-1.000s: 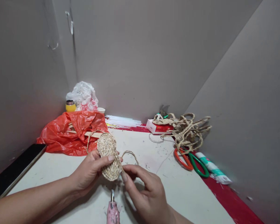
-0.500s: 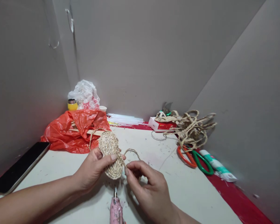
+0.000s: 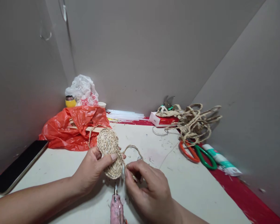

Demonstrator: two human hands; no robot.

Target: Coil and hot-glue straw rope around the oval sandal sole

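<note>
My left hand (image 3: 93, 166) grips a small sole-shaped piece of coiled straw braid (image 3: 108, 141), thumb on its face and fingers behind it. At the piece's right edge, my right hand (image 3: 149, 186) pinches the loose straw cord (image 3: 133, 147) between thumb and forefinger. This cord runs from the piece, loops up and passes behind the right hand. Just below the piece, the metal nozzle of a pink glue gun (image 3: 117, 208) points up toward its lower end; whether they touch I cannot tell. The gun's lower part is cut off by the frame.
On the left lie a phone (image 3: 18, 166) and a red plastic bag (image 3: 58, 130) with wooden sticks. Glue sticks (image 3: 126, 115) lie at the back. Toward the right are a red-and-white box (image 3: 163, 120), a tangle of straw cord (image 3: 196, 123), orange-and-green-handled scissors (image 3: 206, 158) and a white-green tube (image 3: 221, 160).
The camera view has shifted slightly. Both hands keep their hold, and the straw piece and cord have hardly moved relative to each other.
</note>
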